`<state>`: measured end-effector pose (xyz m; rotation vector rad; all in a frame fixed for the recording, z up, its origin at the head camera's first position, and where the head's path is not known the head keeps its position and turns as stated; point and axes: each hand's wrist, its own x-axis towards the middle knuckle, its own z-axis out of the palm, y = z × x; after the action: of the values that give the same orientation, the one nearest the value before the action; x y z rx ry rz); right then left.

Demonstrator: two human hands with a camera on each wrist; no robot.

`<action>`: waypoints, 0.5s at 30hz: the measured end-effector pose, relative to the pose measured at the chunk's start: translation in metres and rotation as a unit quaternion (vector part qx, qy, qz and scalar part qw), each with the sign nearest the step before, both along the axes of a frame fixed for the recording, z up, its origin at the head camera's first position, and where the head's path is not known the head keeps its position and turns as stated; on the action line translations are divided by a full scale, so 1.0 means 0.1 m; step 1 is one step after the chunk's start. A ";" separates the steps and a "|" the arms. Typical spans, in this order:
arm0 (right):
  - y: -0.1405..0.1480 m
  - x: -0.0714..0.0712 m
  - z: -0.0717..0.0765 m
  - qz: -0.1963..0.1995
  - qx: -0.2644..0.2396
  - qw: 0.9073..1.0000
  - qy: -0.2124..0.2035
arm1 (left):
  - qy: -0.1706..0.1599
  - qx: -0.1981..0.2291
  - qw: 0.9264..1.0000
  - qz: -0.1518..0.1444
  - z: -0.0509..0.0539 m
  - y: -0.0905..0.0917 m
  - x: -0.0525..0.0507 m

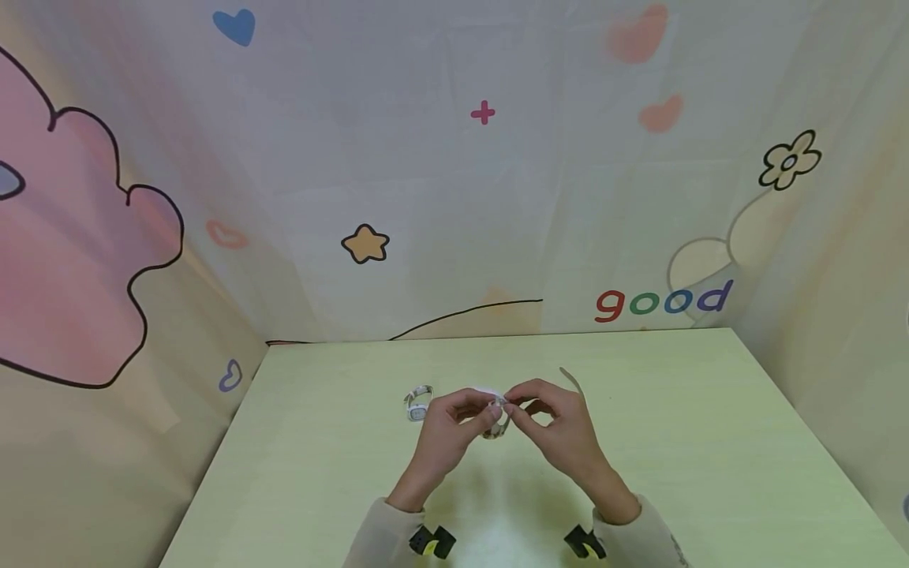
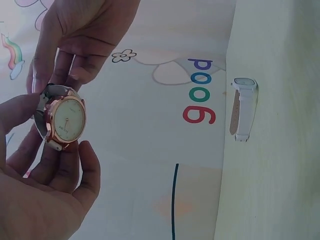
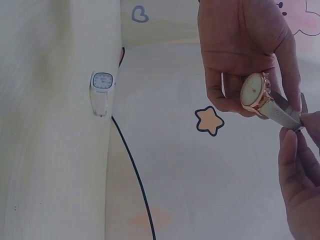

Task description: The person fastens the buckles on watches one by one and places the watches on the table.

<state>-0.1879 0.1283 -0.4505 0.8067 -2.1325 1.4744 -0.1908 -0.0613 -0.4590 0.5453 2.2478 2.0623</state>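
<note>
Both hands meet over the middle of the table around a watch [image 2: 69, 120] with a rose-gold case, a pale dial and a light strap. My left hand [image 1: 446, 426] pinches the strap, its other fingers behind the case. My right hand [image 1: 564, 426] pinches the strap near its end with thumb and fingertips. In the right wrist view the strap [image 3: 281, 114] runs from the case to the right fingertips. The fingers partly hide the join of the strap. A second watch [image 1: 417, 404], white with a rounded-square face, stands on the table beyond the left hand.
The pale table [image 1: 284, 473] reaches back to a printed cloth wall [image 1: 440, 197]. A thin grey strip [image 1: 570, 379] shows just behind the right hand; the hand hides its lower part. Dark wrist mounts [image 1: 432, 543] show at the near edge of the view.
</note>
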 end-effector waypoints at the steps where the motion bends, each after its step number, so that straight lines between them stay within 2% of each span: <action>1: 0.00 0.00 0.00 0.003 -0.005 1.000 0.003 | 0.004 -0.008 1.000 0.003 0.00 0.00 0.00; 7: 0.01 0.00 -0.01 0.011 -0.030 0.999 0.019 | 0.015 -0.048 0.999 0.005 0.00 -0.02 0.00; 12: 0.02 0.01 0.00 0.001 -0.037 0.999 0.012 | 0.012 -0.101 0.995 -0.001 0.02 -0.08 0.01; 15: 0.02 0.02 0.01 -0.005 -0.039 0.999 0.007 | 0.017 -0.116 0.993 -0.005 0.01 -0.10 0.00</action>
<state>-0.1862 0.1308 -0.4497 0.7762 -2.0521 1.5314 -0.1903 -0.0712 -0.4582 0.5771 2.4519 1.7653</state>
